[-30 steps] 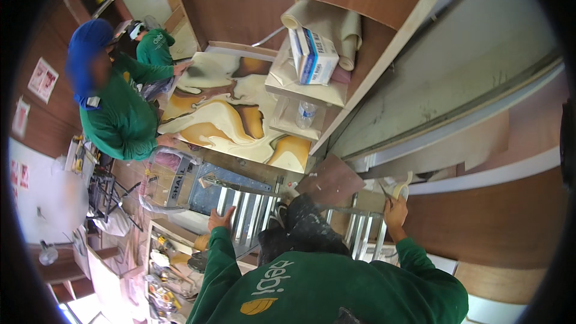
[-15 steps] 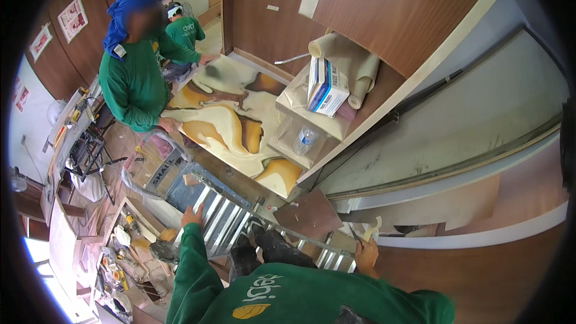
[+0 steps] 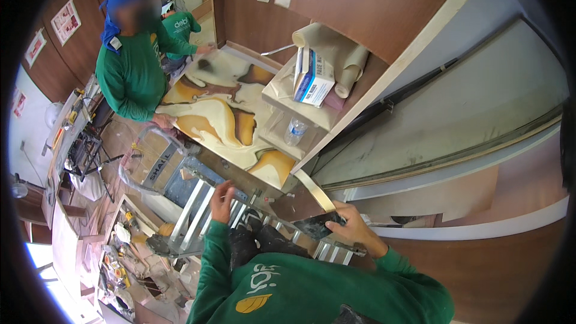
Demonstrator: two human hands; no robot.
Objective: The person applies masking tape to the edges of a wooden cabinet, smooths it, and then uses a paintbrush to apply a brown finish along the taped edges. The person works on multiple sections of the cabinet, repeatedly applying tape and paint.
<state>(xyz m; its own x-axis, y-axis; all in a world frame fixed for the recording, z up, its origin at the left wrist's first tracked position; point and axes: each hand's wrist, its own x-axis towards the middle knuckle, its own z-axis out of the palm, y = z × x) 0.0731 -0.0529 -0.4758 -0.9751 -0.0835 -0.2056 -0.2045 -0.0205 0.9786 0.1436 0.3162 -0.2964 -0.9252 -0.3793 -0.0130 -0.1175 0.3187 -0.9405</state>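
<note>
My right hand (image 3: 355, 226) is closed on a dark flat-bladed tool (image 3: 313, 227), perhaps a scraper. A pale cream strip (image 3: 318, 194) runs from its fingers up toward the lower corner of the shelf unit. My left hand (image 3: 222, 200) is raised over the metal stepladder (image 3: 195, 213), its fingers apart and nothing in them. Below the hands, my feet stand on the ladder. Across from me a co-worker in a green shirt and blue head cloth (image 3: 129, 60) has both hands at the edge of a glossy panel with brown and cream swirls (image 3: 213, 120).
Open shelves (image 3: 276, 93) carry a white and blue box (image 3: 314, 78), rolled sheet material (image 3: 342, 54) and a plastic bottle (image 3: 294, 131). Another person in green (image 3: 180, 27) crouches farther back. Tools and scraps (image 3: 129, 252) litter the floor at left. A long curved panel (image 3: 432, 120) lies at right.
My right hand has moved left and up, bringing the tool and strip near the shelf corner. My left hand has shifted right and up from the ladder rail. The view has shifted slightly.
</note>
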